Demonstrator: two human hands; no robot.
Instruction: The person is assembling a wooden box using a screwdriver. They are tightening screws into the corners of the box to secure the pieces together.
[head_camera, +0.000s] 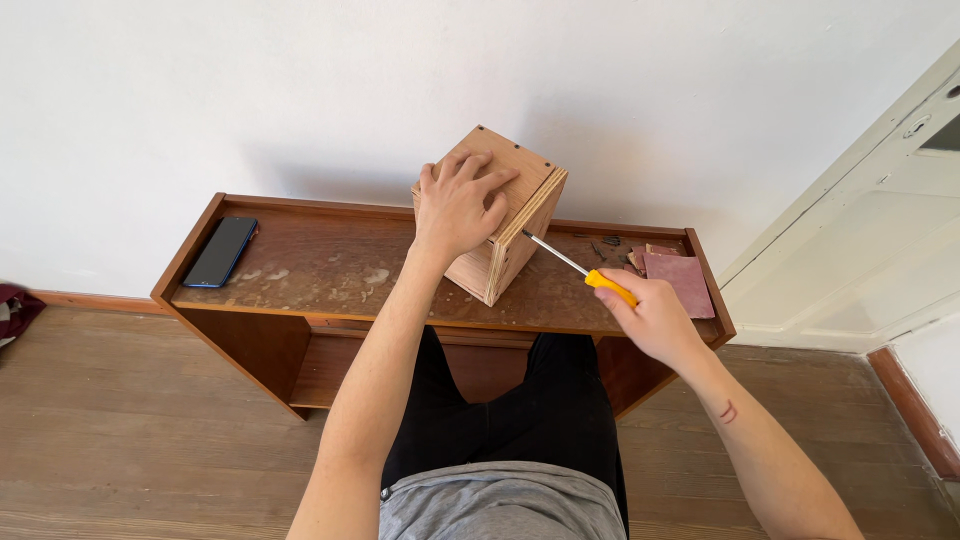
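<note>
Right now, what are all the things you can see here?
wooden box: one, light brown, on the table, tilted on an edge
screwdriver: one, yellow handle, metal tip against the box's side
table: one, dark brown wood, against the white wall
phone: one, dark blue, on the table's left end
sandpaper sheets: a few, reddish brown, on the table's right end
screws: a few, dark, near the sandpaper
door: one, white, at right
left hand: flat on the box
right hand: grip around the screwdriver

Matt plywood box (500, 215), worn brown wooden bench (330, 270), yellow plastic-handled metal screwdriver (580, 268), glossy phone (221, 251), rough reddish sandpaper (680, 280).
</note>
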